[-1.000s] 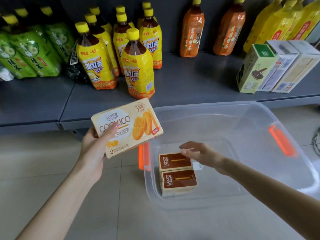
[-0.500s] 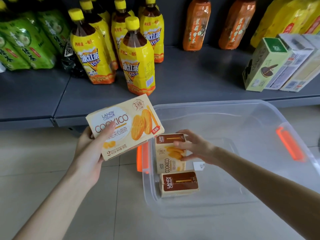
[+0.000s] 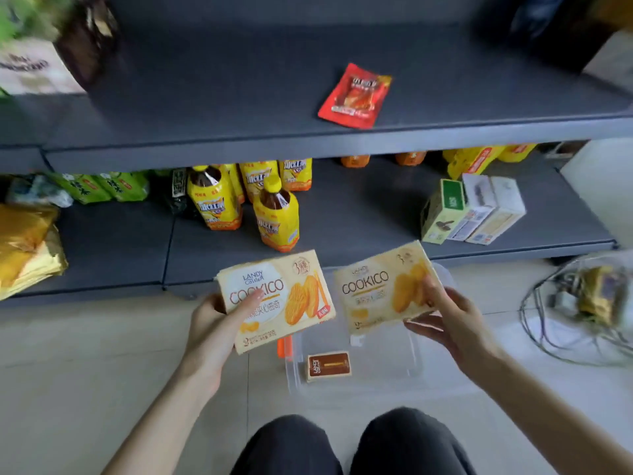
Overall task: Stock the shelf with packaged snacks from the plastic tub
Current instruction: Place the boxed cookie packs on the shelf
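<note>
My left hand (image 3: 214,329) grips a cream Cookico cookie box (image 3: 291,293) by its lower left corner, face up. My right hand (image 3: 452,323) holds a second Cookico box (image 3: 376,289) by its right edge, thumb on the front. Both boxes hang side by side above the clear plastic tub (image 3: 383,371) on the floor. One more box (image 3: 329,366) lies in the tub, its brown end showing. The grey upper shelf (image 3: 239,97) spans the top of the view, with a red snack packet (image 3: 354,96) lying on it.
The lower shelf (image 3: 359,214) carries yellow iced-tea bottles (image 3: 277,217), green bottles at the left, gold packets (image 3: 24,248) and three upright cartons (image 3: 472,210). A tangle of cables (image 3: 582,303) lies on the floor at the right. My knees (image 3: 342,443) show at the bottom edge.
My right hand lifted a second Cookico box out of the tub and raised it beside the first. My head tilted up, bringing the upper shelf into view.
</note>
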